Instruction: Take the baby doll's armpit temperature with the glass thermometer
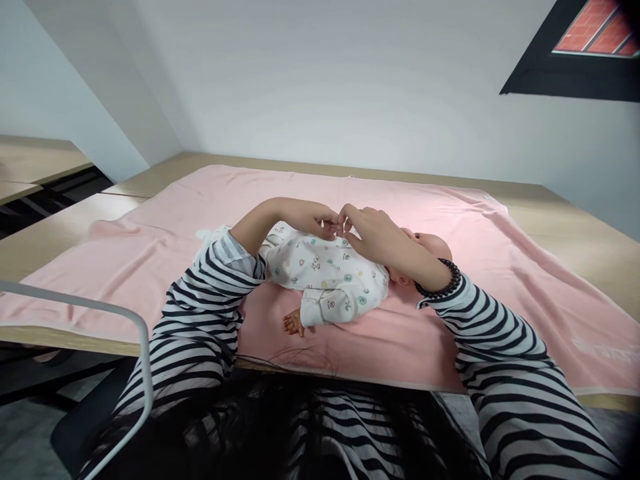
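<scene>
A baby doll (400,275) lies on its back with its head to the right, dressed in a white printed baby outfit (320,267). Its near hand (293,323) pokes out of the sleeve and rests on the pink blanket (390,357). Over the doll's chest, my left hand (315,217) and my right hand (367,228) meet at the fingertips. Both sets of fingers are bent and pinched close together. Whatever lies between them is too small to make out. My right forearm covers part of the doll's head, and my left arm hides its legs.
The blanket is spread over a wooden table (530,193) that stands against a white wall (320,87). A grey metal bar (145,353) curves up at the lower left. Another table (40,157) is at the far left, and a dark-framed window (575,73) is at the upper right.
</scene>
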A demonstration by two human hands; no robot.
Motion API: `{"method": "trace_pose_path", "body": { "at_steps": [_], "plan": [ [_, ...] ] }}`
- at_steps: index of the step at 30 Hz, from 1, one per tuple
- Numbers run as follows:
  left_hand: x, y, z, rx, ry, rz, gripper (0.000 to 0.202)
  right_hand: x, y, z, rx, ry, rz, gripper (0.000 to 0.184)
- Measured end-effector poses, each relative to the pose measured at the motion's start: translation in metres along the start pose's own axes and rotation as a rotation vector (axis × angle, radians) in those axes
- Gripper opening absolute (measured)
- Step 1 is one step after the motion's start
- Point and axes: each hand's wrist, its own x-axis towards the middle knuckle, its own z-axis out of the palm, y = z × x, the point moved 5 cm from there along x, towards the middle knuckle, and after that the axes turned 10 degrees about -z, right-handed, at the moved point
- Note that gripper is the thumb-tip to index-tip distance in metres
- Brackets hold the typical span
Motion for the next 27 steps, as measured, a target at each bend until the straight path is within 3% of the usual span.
{"method": "trace_pose_path", "body": {
  "at_steps": [5, 10, 15, 27],
  "plan": [
    [-0.02, -0.01, -0.009, 0.055, -0.042, -0.113, 0.034, 0.004, -0.009, 0.02, 0.0, -0.053, -0.104, 0.042],
    [-0.028, -0.016, -0.014, 0.029, -0.082, -0.165, 0.035, 0.013, -0.01, 0.039, 0.011, 0.009, -0.161, 0.041],
    [-0.025, -0.014, -0.01, -0.011, -0.1, -0.153, 0.031, 0.016, -0.015, 0.038, -0.028, 0.026, -0.114, 0.033],
    [-0.021, -0.006, -0.004, 0.063, -0.084, -0.167, 0.023, 0.013, -0.017, 0.033, -0.036, 0.021, -0.12, 0.034]
  ]
}}
